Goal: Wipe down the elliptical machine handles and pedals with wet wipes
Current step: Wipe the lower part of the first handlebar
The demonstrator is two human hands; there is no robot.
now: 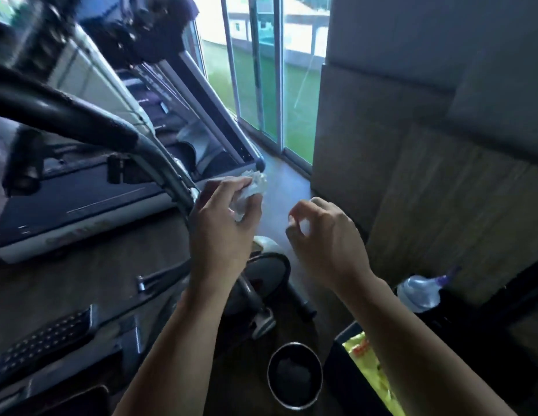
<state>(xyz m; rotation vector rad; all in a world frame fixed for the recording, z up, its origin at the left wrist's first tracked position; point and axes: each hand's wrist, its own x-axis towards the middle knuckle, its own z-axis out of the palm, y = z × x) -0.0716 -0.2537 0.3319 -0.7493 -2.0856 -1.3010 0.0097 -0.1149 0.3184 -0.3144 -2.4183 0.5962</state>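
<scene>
Daylit sliding glass doors (pixel 261 70) — grey floor (pixel 279 193), wood-panelled wall (pixel 412 145).

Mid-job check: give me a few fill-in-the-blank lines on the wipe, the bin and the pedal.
1. The hand holding the crumpled white wet wipe is the person's ___ one.
2. The round black metal-rimmed bin stands on the ___.
3. The studded black elliptical pedal lies to the bin's ___.
Missing words: left; floor; left.

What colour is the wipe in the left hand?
White. The crumpled wipe shows in the head view, gripped by the left hand.
</scene>
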